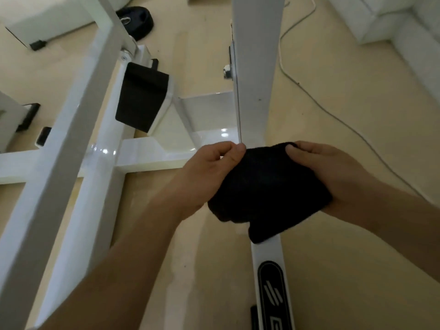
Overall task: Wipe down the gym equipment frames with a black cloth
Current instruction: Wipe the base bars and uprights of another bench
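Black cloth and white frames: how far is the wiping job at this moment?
Done: nothing provable; the white crossbar is glossy, but no wipe marks show. In hand: left hand and right hand both grip the bunched black cloth near the foot of the upright post. Left: probably that post and the sloping beam.

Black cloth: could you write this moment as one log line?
bunched black fabric cloth: held over glossy white metal frame bar | left hand: pinches its edge | right hand: grips its other side

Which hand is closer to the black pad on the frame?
Left. The left hand sits below-right of the black pad; the right hand is farther right, beyond the cloth.
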The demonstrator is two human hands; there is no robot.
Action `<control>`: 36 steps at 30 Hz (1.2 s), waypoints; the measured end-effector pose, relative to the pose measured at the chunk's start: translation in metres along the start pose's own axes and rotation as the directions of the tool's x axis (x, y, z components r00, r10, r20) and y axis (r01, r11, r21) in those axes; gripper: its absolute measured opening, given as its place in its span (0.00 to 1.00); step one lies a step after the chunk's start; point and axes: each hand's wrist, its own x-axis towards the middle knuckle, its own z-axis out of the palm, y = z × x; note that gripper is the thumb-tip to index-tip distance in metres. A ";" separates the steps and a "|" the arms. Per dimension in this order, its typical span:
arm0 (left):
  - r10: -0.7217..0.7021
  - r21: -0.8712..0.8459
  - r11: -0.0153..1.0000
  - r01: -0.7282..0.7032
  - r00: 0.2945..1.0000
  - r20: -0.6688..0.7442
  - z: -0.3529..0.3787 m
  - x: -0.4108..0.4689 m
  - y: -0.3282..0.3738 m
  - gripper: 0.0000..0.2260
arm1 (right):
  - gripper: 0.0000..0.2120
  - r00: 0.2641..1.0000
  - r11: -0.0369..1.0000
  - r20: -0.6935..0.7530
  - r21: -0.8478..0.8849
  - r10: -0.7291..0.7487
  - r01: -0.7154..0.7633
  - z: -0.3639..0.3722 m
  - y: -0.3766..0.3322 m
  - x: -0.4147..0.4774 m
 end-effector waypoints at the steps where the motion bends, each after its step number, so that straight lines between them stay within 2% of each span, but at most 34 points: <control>1: -0.017 -0.056 0.998 0.023 0.993 0.117 0.000 -0.005 0.007 0.16 | 0.09 0.999 0.999 0.037 -0.031 0.010 -0.009 -0.004 -0.005 -0.008; 3: -0.061 -0.102 0.991 0.089 0.966 0.253 0.000 -0.014 0.018 0.12 | 0.07 0.994 0.965 0.095 -0.260 0.052 -0.025 -0.013 -0.022 -0.017; 4: -0.100 -0.080 0.989 0.124 0.963 0.251 0.001 -0.018 0.020 0.09 | 0.06 0.995 0.898 0.084 -0.439 0.058 -0.015 -0.018 -0.031 -0.017; 6: -0.193 0.056 0.981 0.188 0.976 0.104 0.007 -0.017 0.010 0.06 | 0.09 0.996 0.684 -0.031 -0.729 -0.085 0.036 -0.024 -0.039 0.000; 8: -0.234 0.287 0.920 0.266 0.962 -0.142 0.015 -0.015 -0.014 0.06 | 0.11 0.940 0.459 -0.119 -0.887 -0.321 0.044 -0.016 -0.028 0.022; 9: -0.226 0.433 0.848 0.306 0.947 -0.227 0.017 -0.017 -0.029 0.07 | 0.14 0.911 0.313 -0.104 -0.949 -0.400 0.030 -0.007 -0.014 0.031; 10: -0.188 0.591 0.739 0.324 0.941 -0.281 0.020 -0.021 -0.043 0.09 | 0.19 0.908 0.200 -0.067 -0.980 -0.413 0.019 0.001 0.003 0.035; 11: -0.123 0.704 0.637 0.314 0.943 -0.309 0.025 -0.025 -0.058 0.12 | 0.24 0.925 0.169 -0.056 -0.986 -0.377 0.009 0.007 0.027 0.039; 12: -0.044 0.745 0.605 0.281 0.946 -0.321 0.031 -0.029 -0.072 0.15 | 0.29 0.946 0.215 -0.072 -0.977 -0.317 -0.002 0.014 0.052 0.038; 13: 0.019 0.720 0.654 0.233 0.946 -0.323 0.041 -0.032 -0.084 0.17 | 0.33 0.960 0.316 -0.098 -0.949 -0.262 -0.011 0.022 0.076 0.035; 14: 0.047 0.636 0.752 0.173 0.949 -0.313 0.056 -0.035 -0.091 0.17 | 0.35 0.963 0.450 -0.128 -0.893 -0.238 -0.008 0.030 0.096 0.031; 16: -0.004 0.431 0.892 0.134 0.958 -0.288 0.088 -0.038 -0.098 0.18 | 0.35 0.939 0.656 -0.209 -0.754 -0.273 0.023 0.042 0.122 0.033; 17: -0.033 0.363 0.921 0.144 0.955 -0.295 0.100 -0.037 -0.101 0.20 | 0.33 0.915 0.688 -0.247 -0.725 -0.318 0.043 0.045 0.123 0.042; 19: -0.056 0.258 0.954 0.152 0.936 -0.347 0.111 -0.022 -0.105 0.22 | 0.29 0.870 0.683 -0.312 -0.730 -0.382 0.038 0.045 0.112 0.072; 22: -0.099 0.131 0.978 0.160 0.919 -0.382 0.110 0.014 -0.094 0.25 | 0.22 0.878 0.778 -0.370 -0.629 -0.303 0.003 0.038 0.083 0.112; 24: -0.104 0.087 0.985 0.147 0.921 -0.377 0.110 0.023 -0.090 0.28 | 0.21 0.882 0.786 -0.351 -0.618 -0.314 0.034 0.035 0.083 0.121; 27: -0.160 0.052 0.980 0.190 0.921 -0.355 0.128 -0.019 -0.101 0.29 | 0.25 0.894 0.781 -0.263 -0.608 -0.363 0.139 0.035 0.106 0.083; 29: -0.206 0.011 0.974 0.226 0.908 -0.364 0.146 -0.063 -0.112 0.27 | 0.29 0.917 0.811 -0.216 -0.561 -0.335 0.164 0.039 0.130 0.034; 31: -0.316 -0.187 0.946 0.264 0.878 -0.361 0.161 -0.096 -0.115 0.23 | 0.31 0.929 0.821 -0.199 -0.548 -0.312 0.159 0.042 0.158 -0.015; 33: -0.441 -0.429 0.854 0.295 0.848 -0.294 0.160 -0.102 -0.115 0.21 | 0.33 0.938 0.848 -0.178 -0.501 -0.298 0.174 0.044 0.178 -0.039; 34: -0.463 -0.487 0.819 0.303 0.850 -0.250 0.154 -0.096 -0.113 0.20 | 0.32 0.946 0.887 -0.175 -0.427 -0.272 0.176 0.044 0.178 -0.036; 36: -0.438 -0.470 0.836 0.283 0.861 -0.259 0.141 -0.071 -0.114 0.19 | 0.28 0.953 0.928 -0.195 -0.340 -0.231 0.156 0.039 0.169 -0.005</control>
